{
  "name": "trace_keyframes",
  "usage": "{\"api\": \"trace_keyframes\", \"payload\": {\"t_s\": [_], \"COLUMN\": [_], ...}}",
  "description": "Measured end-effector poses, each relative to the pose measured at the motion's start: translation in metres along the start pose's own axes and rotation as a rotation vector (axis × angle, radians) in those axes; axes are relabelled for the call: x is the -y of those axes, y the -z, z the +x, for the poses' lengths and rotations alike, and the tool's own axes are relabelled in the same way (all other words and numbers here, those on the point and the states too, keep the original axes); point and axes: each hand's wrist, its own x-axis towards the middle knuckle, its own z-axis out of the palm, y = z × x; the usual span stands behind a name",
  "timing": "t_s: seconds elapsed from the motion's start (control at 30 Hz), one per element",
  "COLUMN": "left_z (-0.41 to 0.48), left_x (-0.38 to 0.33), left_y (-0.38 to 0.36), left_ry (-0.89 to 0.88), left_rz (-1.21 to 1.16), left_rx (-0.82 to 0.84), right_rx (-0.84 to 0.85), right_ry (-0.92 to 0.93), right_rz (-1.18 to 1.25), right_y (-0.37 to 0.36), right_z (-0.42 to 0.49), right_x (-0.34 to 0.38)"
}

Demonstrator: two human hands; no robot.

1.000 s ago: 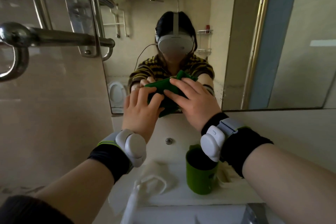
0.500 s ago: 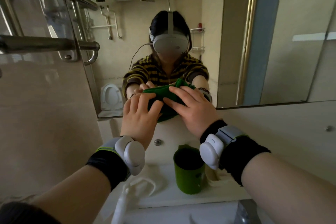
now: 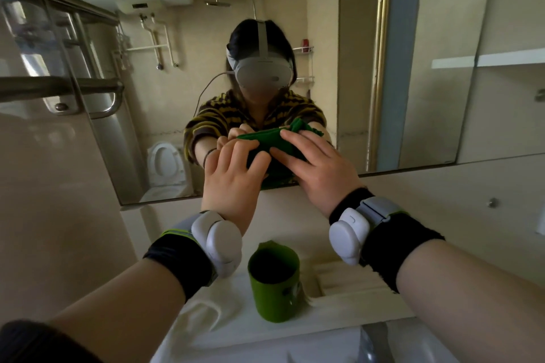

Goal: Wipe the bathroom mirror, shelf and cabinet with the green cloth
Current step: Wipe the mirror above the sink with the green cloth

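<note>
A folded green cloth [image 3: 269, 153] is held up in front of the lower edge of the bathroom mirror [image 3: 413, 82]. My left hand [image 3: 233, 180] pinches its left end and my right hand [image 3: 318, 165] grips its right end. Both hands meet at the centre of the view, with tracker bands on the wrists. The mirror shows a reflection of the hands and cloth. Below them runs a white shelf [image 3: 354, 312]. The cloth's lower part is hidden behind my fingers.
A green cup [image 3: 275, 286] stands on the shelf under my hands, with a white looped item [image 3: 200, 315] to its left. A chrome towel rail [image 3: 59, 88] juts out at the upper left. A tiled wall [image 3: 53, 215] fills the left side.
The view has shifted so the mirror scene and towel rail sit further left. Both hands keep hold of the cloth, which looks more tightly folded into a flat band.
</note>
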Motion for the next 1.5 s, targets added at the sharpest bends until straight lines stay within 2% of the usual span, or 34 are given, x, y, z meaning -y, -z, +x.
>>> {"api": "trace_keyframes", "payload": {"t_s": [0.73,1.13,1.5], "left_z": [0.004,0.037,0.039], "left_x": [-0.049,-0.092,-0.097], "left_y": [-0.01,-0.027,-0.035], "left_ry": [-0.09,-0.162,-0.165], "left_rz": [-0.02,-0.051,-0.027], "left_rx": [0.11,0.043,0.001], "right_rx": [0.011,0.019,0.003], "right_ry": [-0.069,-0.026,-0.093], "right_rz": [0.016,-0.054,-0.007], "right_y": [0.011,0.043,0.047], "right_z": [-0.05,-0.06,-0.064], "right_x": [-0.03,-0.086,-0.085]}}
